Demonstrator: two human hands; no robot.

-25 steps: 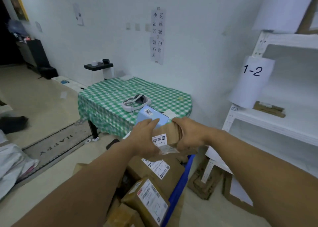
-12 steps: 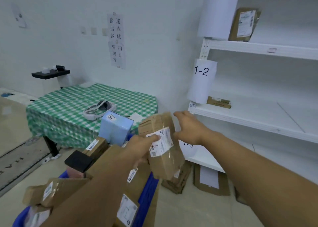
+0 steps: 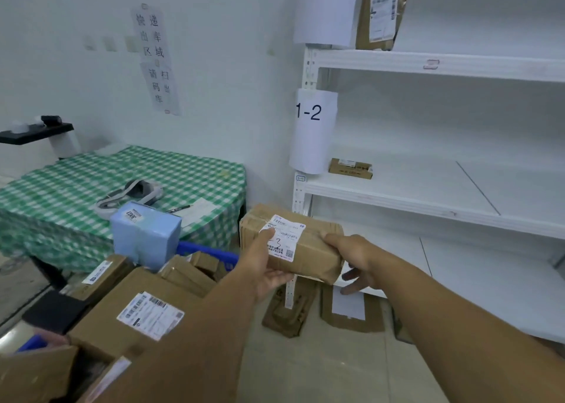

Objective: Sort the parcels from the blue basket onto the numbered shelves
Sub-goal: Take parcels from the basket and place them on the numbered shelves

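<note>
A small brown cardboard parcel (image 3: pixel 315 251) with a white label is held in front of the white shelf unit (image 3: pixel 428 210). My left hand (image 3: pixel 263 268) grips its left end, thumb on the label. My right hand (image 3: pixel 351 256) holds its right end, fingers spread below it. The blue basket (image 3: pixel 211 251) at lower left is heaped with several parcels, among them a light blue box (image 3: pixel 146 234) and a large brown box (image 3: pixel 137 314). A paper sign reading 1-2 (image 3: pixel 312 127) hangs on the shelf post.
One flat brown parcel (image 3: pixel 350 168) lies on the 1-2 shelf, another stands upright (image 3: pixel 380 14) on the shelf above. A table with a green checked cloth (image 3: pixel 76 188) carries a white headset (image 3: pixel 131 193). Flattened cardboard (image 3: pixel 290 314) lies on the floor under the shelves.
The view has swung right toward the shelves. The parcel has turned from tilted upright to lying level, and my right hand has closed back onto its right end.
</note>
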